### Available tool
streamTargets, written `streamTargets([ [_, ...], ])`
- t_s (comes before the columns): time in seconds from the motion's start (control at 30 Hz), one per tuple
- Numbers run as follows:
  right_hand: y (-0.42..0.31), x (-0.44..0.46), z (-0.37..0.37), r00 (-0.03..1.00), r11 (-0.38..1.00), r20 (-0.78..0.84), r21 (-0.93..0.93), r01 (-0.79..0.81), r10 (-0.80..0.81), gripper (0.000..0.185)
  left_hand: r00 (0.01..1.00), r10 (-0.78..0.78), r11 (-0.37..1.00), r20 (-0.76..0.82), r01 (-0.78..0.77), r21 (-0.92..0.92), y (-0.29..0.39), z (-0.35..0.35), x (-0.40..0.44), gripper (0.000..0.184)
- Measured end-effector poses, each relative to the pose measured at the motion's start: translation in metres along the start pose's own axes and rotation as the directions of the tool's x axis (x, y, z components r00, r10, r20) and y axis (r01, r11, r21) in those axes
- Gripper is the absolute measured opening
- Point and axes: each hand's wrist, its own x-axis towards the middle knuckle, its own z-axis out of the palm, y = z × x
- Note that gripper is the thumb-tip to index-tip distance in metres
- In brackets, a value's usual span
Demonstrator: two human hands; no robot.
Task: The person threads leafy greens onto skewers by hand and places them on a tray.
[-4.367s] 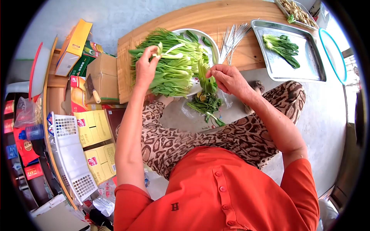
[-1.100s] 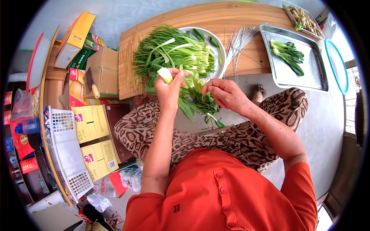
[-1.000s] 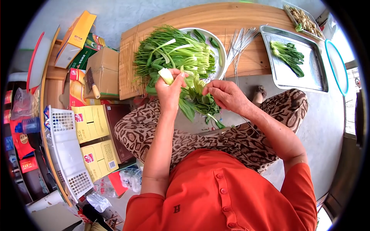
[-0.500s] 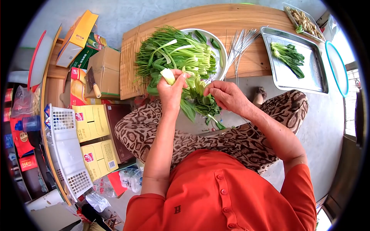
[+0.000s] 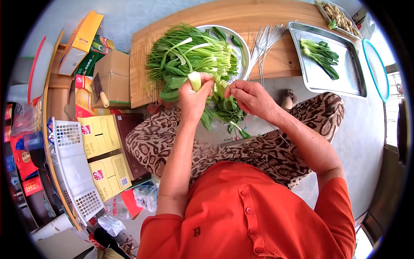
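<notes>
My left hand (image 5: 195, 96) is closed around a pale green vegetable stalk (image 5: 195, 80) in front of the heap. My right hand (image 5: 250, 98) is just to its right, thumb and fingers pinched together. A thin metal skewer (image 5: 281, 137) shows below the right forearm, in line with the pinch; its front part is hidden. Between the hands are light green stems, with dark leafy greens (image 5: 228, 110) hanging below. Behind them, a big heap of green chives and leafy vegetables (image 5: 194, 52) lies on a white plate (image 5: 244, 43).
Loose metal skewers (image 5: 265, 45) lie on the wooden table (image 5: 181, 19). A metal tray (image 5: 317, 84) with a bunch of greens (image 5: 320, 56) stands at right, beyond it a container of tan pieces (image 5: 338, 19). At left are boxes (image 5: 114, 73), a knife (image 5: 100, 93) and a white basket (image 5: 73, 159).
The view has shifted slightly. My left hand and its pale stalk have come a little closer to my right hand, which stays pinched.
</notes>
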Motion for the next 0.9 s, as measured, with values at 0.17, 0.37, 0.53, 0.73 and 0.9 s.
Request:
streamTargets([
  [0.17, 0.014, 0.008, -0.007, 0.994, 0.998, -0.089, -0.006, 0.064, -0.064, 0.019, 0.993, -0.033, 0.994, 0.117, 0.02, 0.107, 0.003, 0.0, -0.009, 0.009],
  [0.37, 0.004, 0.007, -0.011, 0.994, 0.985, -0.109, 0.169, 0.025, -0.006, 0.014, 0.815, -0.263, 0.94, 0.517, 0.336, -0.051, -0.004, 0.003, -0.021, 0.015],
  [0.53, 0.016, 0.013, -0.009, 0.999, 0.982, -0.033, 0.188, -0.015, 0.022, 0.015, 0.746, -0.24, 0.925, 0.621, 0.369, -0.087, 0.001, 0.011, -0.024, 0.015],
  [0.73, 0.015, 0.011, -0.009, 0.999, 0.968, -0.015, 0.245, -0.046, 0.052, 0.01, 0.793, -0.198, 0.959, 0.576, 0.277, -0.053, -0.01, 0.008, -0.023, 0.022],
  [0.9, 0.011, 0.01, -0.016, 0.984, 0.954, -0.093, 0.274, -0.12, 0.15, 0.011, 0.923, -0.113, 0.989, 0.369, 0.14, -0.047, -0.008, 0.001, -0.025, 0.026],
])
